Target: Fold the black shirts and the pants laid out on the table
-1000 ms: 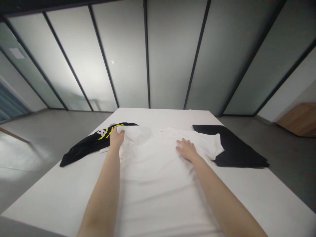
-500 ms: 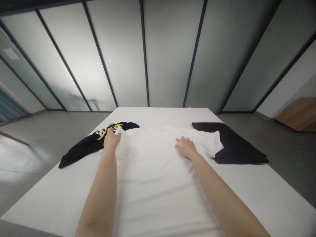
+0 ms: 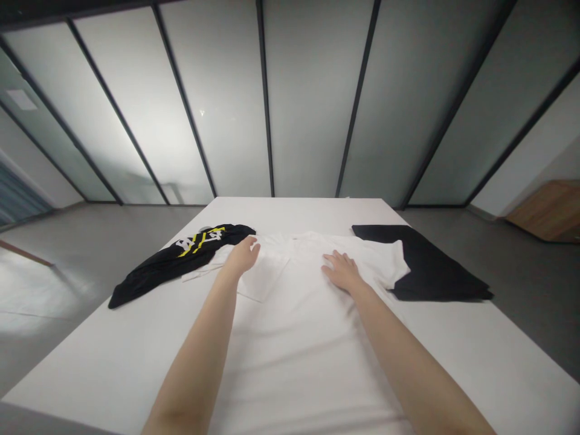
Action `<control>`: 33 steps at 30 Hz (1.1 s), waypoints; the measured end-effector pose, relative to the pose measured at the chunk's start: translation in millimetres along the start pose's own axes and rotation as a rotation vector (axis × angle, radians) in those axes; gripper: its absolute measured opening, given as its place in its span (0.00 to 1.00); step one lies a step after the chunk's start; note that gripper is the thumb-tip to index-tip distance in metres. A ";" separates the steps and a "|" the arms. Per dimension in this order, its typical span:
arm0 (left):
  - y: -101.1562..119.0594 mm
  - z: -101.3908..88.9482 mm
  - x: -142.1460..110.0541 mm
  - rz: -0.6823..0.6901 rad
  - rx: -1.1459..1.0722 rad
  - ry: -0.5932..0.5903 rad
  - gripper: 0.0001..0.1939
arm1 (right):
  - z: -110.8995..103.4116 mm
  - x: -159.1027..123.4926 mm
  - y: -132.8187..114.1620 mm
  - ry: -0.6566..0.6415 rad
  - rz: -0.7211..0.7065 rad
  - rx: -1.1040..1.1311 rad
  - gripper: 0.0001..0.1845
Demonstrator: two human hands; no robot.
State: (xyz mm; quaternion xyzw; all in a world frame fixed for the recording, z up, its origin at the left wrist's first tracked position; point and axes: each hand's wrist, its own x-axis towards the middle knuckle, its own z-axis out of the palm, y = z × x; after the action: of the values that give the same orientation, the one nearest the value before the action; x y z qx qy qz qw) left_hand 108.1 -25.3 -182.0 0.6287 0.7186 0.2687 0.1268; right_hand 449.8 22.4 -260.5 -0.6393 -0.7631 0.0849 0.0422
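A white T-shirt [image 3: 299, 338] is spread on the white table, its neckline at the far end and one short sleeve [image 3: 394, 263] out to the right. My left hand [image 3: 243, 256] grips cloth near the left shoulder, fingers curled, with part of that side turned inward in a flap [image 3: 265, 278]. More white cloth lies left of this hand. On the shirt's right upper chest, my right hand [image 3: 343, 270] rests flat, its fingers spread.
Black clothing with yellow and white print [image 3: 154, 269] lies at the left, close to the shirt. Folded black cloth [image 3: 435, 272] lies at the right, partly under the right sleeve. Frosted glass panels [image 3: 308, 103] stand behind the table [image 3: 290, 211].
My left hand has moved right, carrying the shirt's left edge inward over the body, so more of the printed black clothing shows. My right hand has stayed in place.
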 end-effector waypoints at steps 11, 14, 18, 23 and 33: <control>-31.7 66.8 -7.2 -0.078 0.443 0.050 0.30 | 2.2 2.2 1.9 0.007 -0.014 0.022 0.31; -29.4 64.1 -4.3 -0.029 0.408 0.115 0.30 | 1.8 2.0 1.3 0.011 -0.021 0.022 0.31; -26.8 69.6 -4.6 0.048 0.418 0.097 0.29 | 0.7 0.0 -6.5 0.005 -0.022 0.041 0.31; -27.4 79.4 -0.8 -0.006 0.479 0.014 0.32 | 5.9 -8.0 -28.9 -0.024 0.008 0.024 0.33; -30.0 73.9 33.3 -0.068 0.459 -0.006 0.35 | 1.8 5.9 -46.9 -0.002 0.004 -0.034 0.35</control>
State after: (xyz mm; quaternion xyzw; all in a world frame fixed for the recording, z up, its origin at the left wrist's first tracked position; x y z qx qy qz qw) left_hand 115.6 21.9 -254.0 0.6172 0.7814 0.0919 -0.0086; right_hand 403.0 20.1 -254.0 -0.6413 -0.7632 0.0726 0.0307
